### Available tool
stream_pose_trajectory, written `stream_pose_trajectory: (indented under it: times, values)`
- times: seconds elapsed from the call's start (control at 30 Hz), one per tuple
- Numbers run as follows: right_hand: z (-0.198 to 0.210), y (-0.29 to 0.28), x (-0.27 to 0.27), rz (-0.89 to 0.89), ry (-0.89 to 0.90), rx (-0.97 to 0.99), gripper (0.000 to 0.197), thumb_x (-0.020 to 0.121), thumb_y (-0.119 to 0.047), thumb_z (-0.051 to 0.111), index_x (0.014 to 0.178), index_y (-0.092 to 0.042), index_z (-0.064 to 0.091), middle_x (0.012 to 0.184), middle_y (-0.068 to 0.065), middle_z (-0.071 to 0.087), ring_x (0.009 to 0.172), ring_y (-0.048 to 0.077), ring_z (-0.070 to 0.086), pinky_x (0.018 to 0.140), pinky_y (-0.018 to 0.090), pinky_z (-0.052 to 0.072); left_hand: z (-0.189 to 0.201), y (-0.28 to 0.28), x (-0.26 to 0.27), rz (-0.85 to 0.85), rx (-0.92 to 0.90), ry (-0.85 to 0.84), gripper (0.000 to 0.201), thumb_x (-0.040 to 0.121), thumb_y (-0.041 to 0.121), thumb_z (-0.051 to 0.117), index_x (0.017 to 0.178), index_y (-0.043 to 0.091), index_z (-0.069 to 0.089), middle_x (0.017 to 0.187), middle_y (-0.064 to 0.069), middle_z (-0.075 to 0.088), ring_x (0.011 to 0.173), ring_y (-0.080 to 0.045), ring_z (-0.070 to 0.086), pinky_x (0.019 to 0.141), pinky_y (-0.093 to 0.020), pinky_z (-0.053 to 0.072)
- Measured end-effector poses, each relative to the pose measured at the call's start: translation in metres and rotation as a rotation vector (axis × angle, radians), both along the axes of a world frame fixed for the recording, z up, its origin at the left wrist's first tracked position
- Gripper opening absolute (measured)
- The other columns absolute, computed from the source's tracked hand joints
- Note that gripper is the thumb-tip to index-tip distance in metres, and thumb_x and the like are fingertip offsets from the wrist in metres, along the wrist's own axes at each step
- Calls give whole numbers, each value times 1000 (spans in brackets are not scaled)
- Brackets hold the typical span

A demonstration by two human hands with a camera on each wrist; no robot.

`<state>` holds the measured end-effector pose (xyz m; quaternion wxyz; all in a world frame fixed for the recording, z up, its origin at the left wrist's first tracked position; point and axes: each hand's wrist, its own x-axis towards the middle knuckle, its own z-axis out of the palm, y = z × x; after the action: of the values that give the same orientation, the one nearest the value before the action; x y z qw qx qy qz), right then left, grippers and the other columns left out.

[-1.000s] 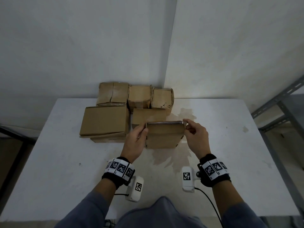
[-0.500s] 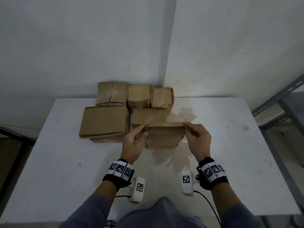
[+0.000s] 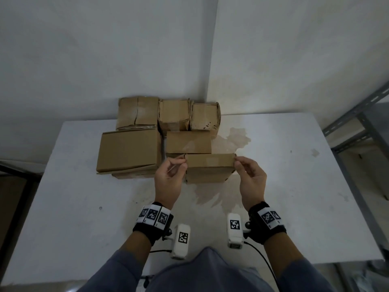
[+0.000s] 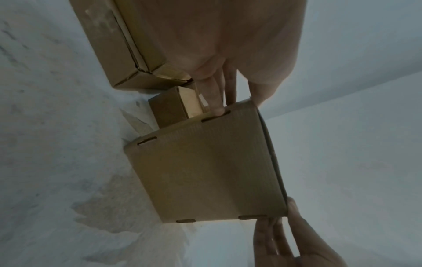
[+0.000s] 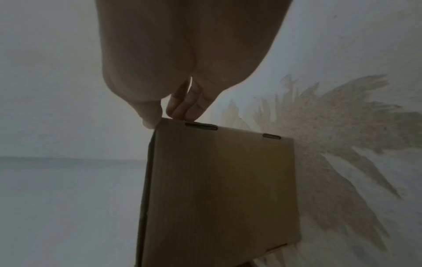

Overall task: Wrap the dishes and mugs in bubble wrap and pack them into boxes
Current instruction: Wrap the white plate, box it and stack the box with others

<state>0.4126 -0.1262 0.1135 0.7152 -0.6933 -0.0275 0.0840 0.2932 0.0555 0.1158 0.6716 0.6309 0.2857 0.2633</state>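
A small brown cardboard box [image 3: 209, 168] with slotted edges stands on the white table [image 3: 84, 207], its lid down flat. My left hand [image 3: 183, 162] pinches its upper left corner between thumb and fingers. My right hand [image 3: 236, 162] pinches the upper right corner the same way. In the left wrist view the fingertips [image 4: 218, 110] sit at a slot on the box [image 4: 205, 171]. The right wrist view shows thumb and fingers [image 5: 182, 110] at the corner of the box [image 5: 219, 189]. No dishes, mugs or bubble wrap are in view.
Several closed cardboard boxes crowd the back middle: a wide flat one [image 3: 128, 150] at the left, a low one [image 3: 188, 142] right behind the held box, three small ones [image 3: 174, 114] at the wall. A metal shelf frame [image 3: 357, 123] stands right.
The box lid, slightly raised a second ago, now lies flat. Both hands have drawn back from the top edge to the upper corners.
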Motion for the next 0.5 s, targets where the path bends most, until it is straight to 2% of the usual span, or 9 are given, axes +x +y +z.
stream_pose_trajectory:
  times: [0.07,0.13,0.2,0.27,0.33,0.4,0.47,0.5]
  values:
    - [1,-3,4,52,47,23,23,93,-3,64,112,-15,66,93,4,64,86,15,61,84,33,53,1,-2,4,-17,8,-5,12,93,-6,57,100,3,62,100,7,71,93,-9,67,82,-33,54]
    - [3,-6,12,172,37,-69,28,96,-10,59,118,-25,65,105,3,64,97,18,61,90,36,52,2,-3,9,-46,39,-10,18,95,-4,51,108,2,61,99,3,67,82,-9,60,73,-27,48]
    - [8,-5,18,277,5,-151,35,96,-11,51,123,-29,65,119,1,60,109,16,57,92,29,49,0,-3,15,-89,72,8,28,96,2,45,118,10,60,95,0,62,74,-8,52,68,-24,43]
    - [14,5,22,290,-42,-192,40,93,-9,41,120,-23,67,118,-1,62,107,7,55,88,20,46,2,-8,22,-119,134,73,33,100,5,38,122,17,59,87,2,58,69,-7,47,65,-20,39]
    - [19,21,20,266,-44,-265,36,90,-15,37,105,-19,69,104,-4,66,94,4,55,77,20,43,5,-14,29,-119,152,114,28,106,14,34,117,19,59,96,9,57,83,-2,52,78,-21,41]
    - [16,35,13,204,-47,-348,26,99,-21,38,91,-15,62,88,0,63,79,10,52,65,23,39,5,-18,34,-112,61,126,26,108,24,33,117,18,56,112,10,56,104,2,52,96,-27,42]
    - [9,40,6,143,-153,-417,27,104,-26,39,86,-13,54,79,5,58,72,17,51,61,28,38,-2,-17,36,-108,-41,102,26,108,28,34,122,18,54,126,5,56,121,-6,49,109,-34,39]
    - [4,41,5,131,-206,-429,28,105,-27,38,85,-14,53,77,5,57,71,17,51,61,29,39,-5,-15,36,-117,-50,92,27,108,28,34,123,18,53,129,2,55,125,-11,48,111,-35,38]
